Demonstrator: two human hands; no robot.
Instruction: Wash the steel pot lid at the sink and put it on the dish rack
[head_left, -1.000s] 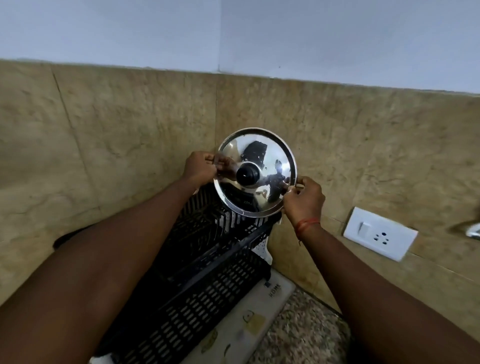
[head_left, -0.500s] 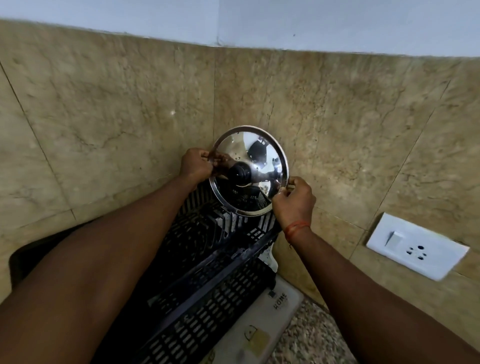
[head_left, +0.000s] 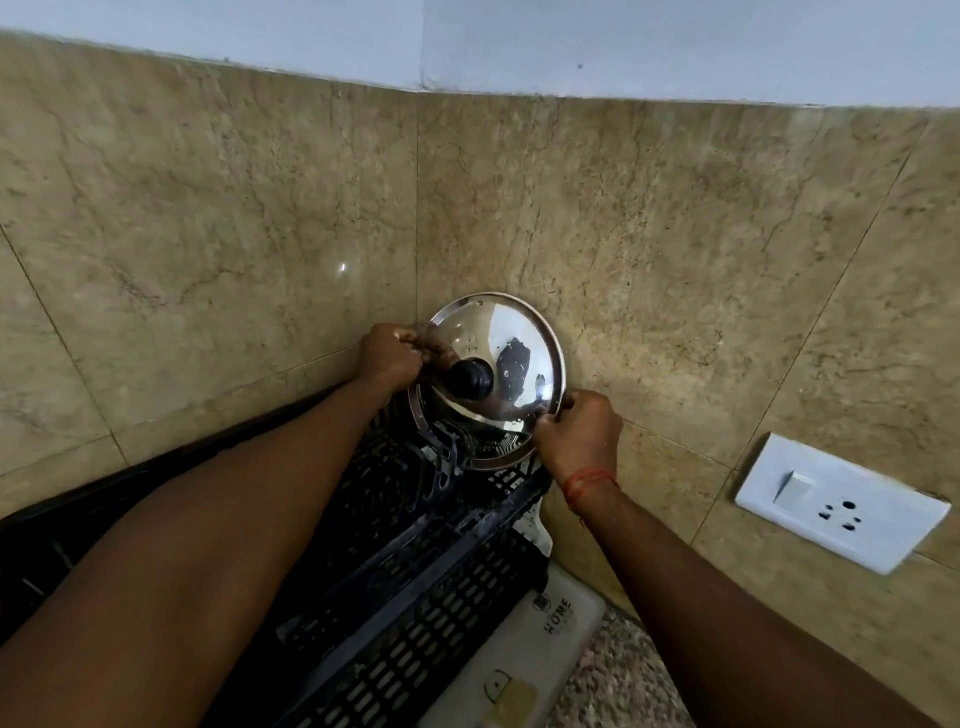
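The steel pot lid (head_left: 511, 338), round and shiny with a black knob in its middle, stands nearly upright at the far end of the black plastic dish rack (head_left: 415, 613), its lower edge down among the rack's upright prongs. My left hand (head_left: 389, 356) grips the lid's left rim. My right hand (head_left: 579, 431), with a red thread on the wrist, pinches the lower right rim. The lid's back is close to the tiled wall; whether it touches the wall is hidden.
Beige marble-look tiles (head_left: 208, 234) cover the wall corner behind the rack. A white switch and socket plate (head_left: 839, 501) sits on the wall to the right. A pale tray (head_left: 519, 665) marked HOME lies under the rack on the speckled stone counter (head_left: 613, 680).
Both hands have lowered the lid from above the rack down into its prongs, closer to the wall. My view has tilted down.
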